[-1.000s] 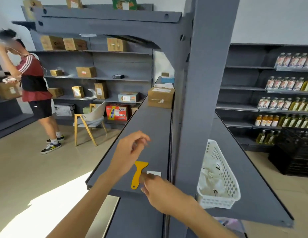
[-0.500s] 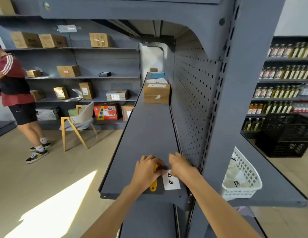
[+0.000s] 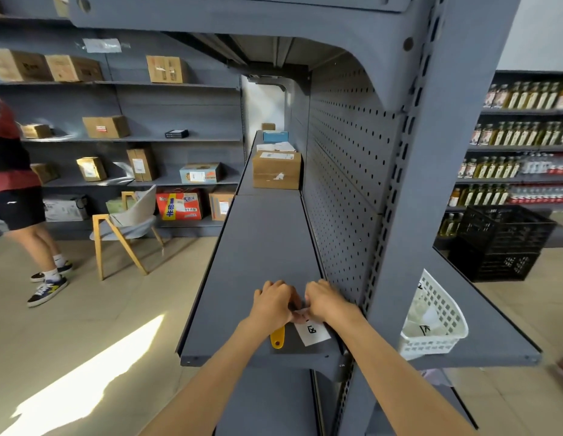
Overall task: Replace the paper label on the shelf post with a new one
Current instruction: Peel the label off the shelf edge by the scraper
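A white paper label (image 3: 313, 333) with black handwritten characters lies flat near the front of the grey shelf (image 3: 261, 247), just left of the grey slotted shelf post (image 3: 409, 215). My left hand (image 3: 272, 302) and my right hand (image 3: 327, 300) meet at the label's far edge, and their fingertips pinch it there. That edge looks slightly lifted. A yellow scraper (image 3: 277, 338) lies on the shelf under my left hand, only its handle end showing. The near half of the label is uncovered.
A white plastic basket (image 3: 437, 335) with paper slips sits on the shelf right of the post. A cardboard box (image 3: 276, 169) stands farther back on my shelf. A person (image 3: 16, 184) stands at the left by a chair (image 3: 129, 225). A black crate (image 3: 500, 243) is on the floor at right.
The view has moved in closer and lower. My left hand has come down over the scraper. Both hands have closed together on the label's far edge.
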Demonstrator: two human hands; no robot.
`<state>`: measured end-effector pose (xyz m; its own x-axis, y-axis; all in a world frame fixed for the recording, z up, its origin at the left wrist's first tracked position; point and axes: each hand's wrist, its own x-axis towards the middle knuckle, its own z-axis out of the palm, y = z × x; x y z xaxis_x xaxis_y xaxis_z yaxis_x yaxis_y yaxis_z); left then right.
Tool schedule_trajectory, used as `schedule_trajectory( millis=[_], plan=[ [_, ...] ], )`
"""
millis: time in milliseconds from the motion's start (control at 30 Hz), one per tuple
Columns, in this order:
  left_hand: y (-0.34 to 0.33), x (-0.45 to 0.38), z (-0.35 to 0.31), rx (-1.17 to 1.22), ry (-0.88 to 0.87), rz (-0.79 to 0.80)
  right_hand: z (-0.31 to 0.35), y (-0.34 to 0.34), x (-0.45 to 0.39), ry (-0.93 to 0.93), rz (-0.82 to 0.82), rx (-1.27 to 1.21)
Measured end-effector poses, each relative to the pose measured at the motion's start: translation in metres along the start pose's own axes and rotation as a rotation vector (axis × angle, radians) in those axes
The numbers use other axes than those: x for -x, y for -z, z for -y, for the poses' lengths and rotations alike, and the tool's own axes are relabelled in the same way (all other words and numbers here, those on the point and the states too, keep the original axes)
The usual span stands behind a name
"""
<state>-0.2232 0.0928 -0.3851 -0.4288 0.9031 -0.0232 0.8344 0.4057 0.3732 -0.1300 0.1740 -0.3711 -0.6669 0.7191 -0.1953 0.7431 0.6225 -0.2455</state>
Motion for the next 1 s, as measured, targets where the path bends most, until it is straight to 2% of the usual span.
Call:
schedule_trajectory(
  millis=[300,700,833,1000],
  plan=[
    [0.000,-0.002,-0.004,-0.188,0.009,0.109,-0.001,0.002,-0.003,0.031,0.086,0.048],
    [-0.002,0.002,-0.003,-0.150,-0.012,0.080,0.002,0.002,0.001,0.056,0.046,0.068],
    [-0.005,0.005,-0.002,-0.087,-0.029,0.027,0.001,0.003,0.010,0.099,0.027,0.082],
    [-0.006,0.014,0.005,0.101,-0.058,-0.144,0.000,0.010,0.027,0.140,-0.071,0.056]
  ],
)
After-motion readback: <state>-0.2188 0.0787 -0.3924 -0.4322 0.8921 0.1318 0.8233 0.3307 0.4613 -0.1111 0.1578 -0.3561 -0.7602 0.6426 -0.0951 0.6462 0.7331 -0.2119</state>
